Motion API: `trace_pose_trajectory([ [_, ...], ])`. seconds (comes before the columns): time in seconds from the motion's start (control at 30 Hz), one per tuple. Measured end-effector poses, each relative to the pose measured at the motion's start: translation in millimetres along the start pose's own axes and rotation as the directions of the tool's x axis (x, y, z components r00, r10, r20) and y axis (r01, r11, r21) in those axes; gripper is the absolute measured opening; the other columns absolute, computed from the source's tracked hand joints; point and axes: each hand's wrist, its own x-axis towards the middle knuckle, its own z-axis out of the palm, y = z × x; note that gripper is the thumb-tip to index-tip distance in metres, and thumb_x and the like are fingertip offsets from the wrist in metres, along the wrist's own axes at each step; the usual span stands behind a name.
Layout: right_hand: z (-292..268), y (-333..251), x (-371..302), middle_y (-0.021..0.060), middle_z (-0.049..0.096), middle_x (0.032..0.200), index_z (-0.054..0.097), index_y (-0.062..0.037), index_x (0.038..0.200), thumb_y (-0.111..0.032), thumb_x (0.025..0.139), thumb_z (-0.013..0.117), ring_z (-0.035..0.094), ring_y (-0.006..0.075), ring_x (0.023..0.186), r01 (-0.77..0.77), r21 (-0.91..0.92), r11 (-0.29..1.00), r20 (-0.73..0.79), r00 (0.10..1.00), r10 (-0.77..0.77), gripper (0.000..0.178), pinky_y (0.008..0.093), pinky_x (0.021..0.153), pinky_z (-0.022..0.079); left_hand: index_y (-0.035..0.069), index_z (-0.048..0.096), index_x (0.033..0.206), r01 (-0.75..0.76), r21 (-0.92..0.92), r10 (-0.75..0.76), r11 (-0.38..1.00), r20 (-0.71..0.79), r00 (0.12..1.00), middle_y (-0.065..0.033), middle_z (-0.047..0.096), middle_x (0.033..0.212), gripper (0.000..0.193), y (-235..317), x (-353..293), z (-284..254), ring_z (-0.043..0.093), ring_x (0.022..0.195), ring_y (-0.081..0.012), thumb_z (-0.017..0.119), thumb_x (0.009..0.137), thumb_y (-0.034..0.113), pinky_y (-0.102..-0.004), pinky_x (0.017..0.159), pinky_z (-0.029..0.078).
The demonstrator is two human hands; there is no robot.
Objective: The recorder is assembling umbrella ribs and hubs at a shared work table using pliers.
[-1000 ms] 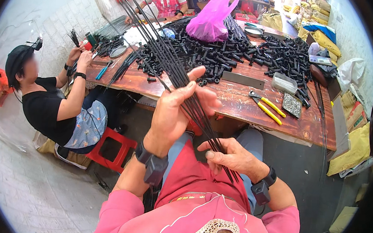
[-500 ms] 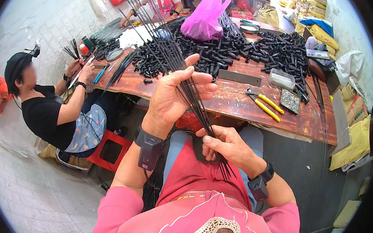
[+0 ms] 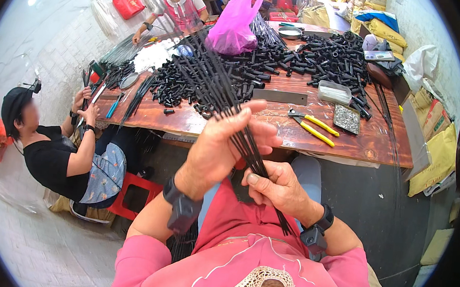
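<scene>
many black rods (image 3: 250, 153) — right hand (image 3: 285, 189) clasping, left hand (image 3: 213, 149) spread

No word or number can be read clearly here. On the right side, the yellow package (image 3: 434, 164) carries some dark printing, but it is too faint to read. A little farther, the brown package (image 3: 437, 118) shows red marks, also not readable. On the near side, a line of yellowish marks stands at the waist of the red apron (image 3: 254, 214); it is too blurred to make out.
</scene>
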Motion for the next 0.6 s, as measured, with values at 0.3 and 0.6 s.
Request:
trace_pose_trajectory([
  [0.3, -21.7, 14.3, -6.3, 0.0034, 0.064, 0.081, 0.059, 0.0004, 0.118, -0.026, 0.098, 0.057, 0.06, 0.0089, 0.067, -0.043, 0.079, 0.996, -0.016, 0.999, 0.044, 0.034, 0.0234, 0.06, 0.05, -0.002, 0.037, 0.14, 0.002, -0.075, 0.003, 0.997, 0.066, 0.998, -0.0255, 0.062, 0.118, 0.051, 20.4, 13.7, 2.8, 0.058, 0.114, -0.0422, 0.049, 0.091, 0.011, -0.0541, 0.097, 0.047],
  [0.6, -28.1, 10.1, 6.8, 0.0025, 0.064, 0.083, 0.055, 0.0018, 0.121, -0.022, 0.098, 0.054, 0.058, 0.0078, 0.068, 0.235, 0.043, 0.971, -0.154, 0.962, -0.226, 0.034, 0.022, 0.059, 0.047, -0.001, 0.033, 0.142, 0.034, 0.013, -0.036, 0.999, 0.152, 0.988, -0.0284, 0.058, 0.122, 0.053, 24.5, 43.3, 13.7, 0.055, 0.117, -0.0441, 0.053, 0.093, 0.006, -0.054, 0.097, 0.048],
])
